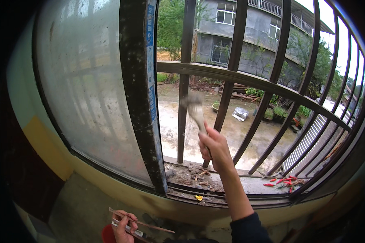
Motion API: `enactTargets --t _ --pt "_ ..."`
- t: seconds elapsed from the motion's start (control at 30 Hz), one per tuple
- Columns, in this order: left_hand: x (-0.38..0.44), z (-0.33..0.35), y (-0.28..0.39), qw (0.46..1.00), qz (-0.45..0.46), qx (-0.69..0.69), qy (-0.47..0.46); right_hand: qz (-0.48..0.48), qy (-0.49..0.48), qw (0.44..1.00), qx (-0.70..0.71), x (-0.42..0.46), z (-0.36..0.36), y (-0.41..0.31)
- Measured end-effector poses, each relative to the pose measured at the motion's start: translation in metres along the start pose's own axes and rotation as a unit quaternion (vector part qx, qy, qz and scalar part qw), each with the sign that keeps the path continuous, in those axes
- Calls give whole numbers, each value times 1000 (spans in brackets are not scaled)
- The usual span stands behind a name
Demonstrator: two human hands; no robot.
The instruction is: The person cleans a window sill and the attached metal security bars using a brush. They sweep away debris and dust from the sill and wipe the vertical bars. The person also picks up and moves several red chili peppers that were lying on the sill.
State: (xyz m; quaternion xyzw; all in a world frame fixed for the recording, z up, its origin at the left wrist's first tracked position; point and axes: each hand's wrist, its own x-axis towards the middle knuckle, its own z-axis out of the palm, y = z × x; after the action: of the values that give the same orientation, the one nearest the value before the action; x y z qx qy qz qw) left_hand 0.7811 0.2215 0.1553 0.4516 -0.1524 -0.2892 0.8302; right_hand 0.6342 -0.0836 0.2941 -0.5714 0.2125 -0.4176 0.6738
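My right hand (214, 147) grips the pale handle of a flat brush (197, 114). The brush stands bristles-up in front of the dark window bars, and its head is blurred; whether it touches a bar I cannot tell. At the lower left, my left hand (123, 226) is closed around a thin brown stick (149, 224) and a flat white strip-like object (130, 230). Part of a red container (107, 234) shows just beside that hand. Below the right hand, the window sill (185, 176) carries dirt, dry plant scraps and grit.
Dark bars (237, 39) with a crossrail (213, 70) span the opening. A dusty glass pane (88, 100) in a dark frame (137, 91) stands at left. Red chili peppers (287, 180) lie on the sill at right. Crumpled yellow foil-like scrap (199, 197) sits by the window track (213, 202).
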Motion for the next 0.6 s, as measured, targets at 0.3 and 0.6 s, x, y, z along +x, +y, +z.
enactTargets --t 0.3,0.6 --pt "3 27 -2 998 -34 -18 -49 -101 -7 980 171 -13 -4 -46" --pt "1 11 0 999 -16 12 -26 -173 116 919 -335 -43 -23 14"
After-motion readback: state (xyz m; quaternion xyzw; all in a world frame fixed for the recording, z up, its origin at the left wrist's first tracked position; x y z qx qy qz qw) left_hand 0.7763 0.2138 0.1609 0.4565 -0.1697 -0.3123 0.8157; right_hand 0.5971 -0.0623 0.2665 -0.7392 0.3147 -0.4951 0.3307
